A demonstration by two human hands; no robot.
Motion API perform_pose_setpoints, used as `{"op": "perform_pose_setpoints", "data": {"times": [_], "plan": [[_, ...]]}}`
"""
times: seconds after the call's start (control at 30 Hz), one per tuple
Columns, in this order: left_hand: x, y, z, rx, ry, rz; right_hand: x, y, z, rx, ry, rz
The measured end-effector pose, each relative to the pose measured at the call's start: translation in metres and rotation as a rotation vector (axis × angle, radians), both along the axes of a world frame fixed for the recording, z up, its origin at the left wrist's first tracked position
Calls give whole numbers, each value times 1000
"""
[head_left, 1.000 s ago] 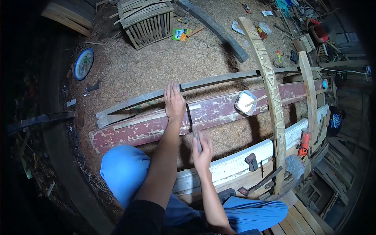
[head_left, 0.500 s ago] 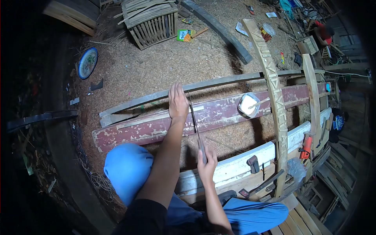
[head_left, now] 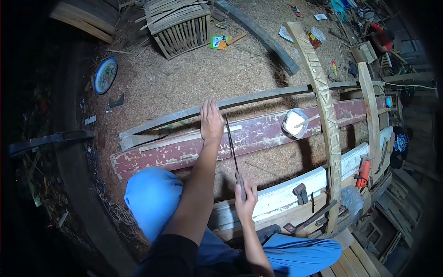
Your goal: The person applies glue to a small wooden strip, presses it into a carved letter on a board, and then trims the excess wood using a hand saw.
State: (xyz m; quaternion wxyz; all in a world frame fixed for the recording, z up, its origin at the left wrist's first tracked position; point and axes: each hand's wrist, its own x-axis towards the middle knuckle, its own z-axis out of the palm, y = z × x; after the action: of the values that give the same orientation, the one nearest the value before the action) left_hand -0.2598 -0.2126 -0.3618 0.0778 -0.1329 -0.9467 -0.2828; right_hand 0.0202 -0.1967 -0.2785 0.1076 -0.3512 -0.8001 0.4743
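Note:
My left hand (head_left: 212, 121) presses on the long curved grey wooden beam (head_left: 258, 96), fingers together over its edge. In my right hand (head_left: 246, 196) is the handle of a thin dark saw-like tool (head_left: 232, 147), whose long narrow blade points up toward the beam, just right of my left hand. Under the blade lies the worn maroon board (head_left: 175, 152). A tub of white paste (head_left: 294, 123) with a stick in it rests on that board.
A carved wooden strip (head_left: 323, 99) crosses the boards at the right. Nearer me lies a white plank (head_left: 272, 199), with a red tool (head_left: 364, 173) beyond. A slatted crate (head_left: 182, 34) stands at the top. Part of another person (head_left: 383, 39) shows far right.
My right hand has moved down toward me with the tool, and more of the blade shows. My left hand stays on the beam. The whole view has shifted slightly.

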Motion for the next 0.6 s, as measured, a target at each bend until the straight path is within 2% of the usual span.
{"op": "perform_pose_setpoints", "data": {"times": [0.07, 0.27, 0.4, 0.47, 0.53, 0.6], "plan": [[2, 0, 0, 1, -15, -6, 11, -1, 1, 27, -26, -10], [2, -2, -1, -19, -5, -31, -108, 29, -3, -35, 75, 30], [-1, -2, -3, -11, -9, -20, -63, 16, 5, -32, 34, 19], [-4, 0, -3, -9, -18, -13, -19, 2, 4, 79, -34, 19], [-2, -1, -5, -17, 88, -24, -17, -2, 8, 45, -60, 3], [1, -1, -5, -8, 64, -42, -29, -4, 12, 5, -79, -33]]}}
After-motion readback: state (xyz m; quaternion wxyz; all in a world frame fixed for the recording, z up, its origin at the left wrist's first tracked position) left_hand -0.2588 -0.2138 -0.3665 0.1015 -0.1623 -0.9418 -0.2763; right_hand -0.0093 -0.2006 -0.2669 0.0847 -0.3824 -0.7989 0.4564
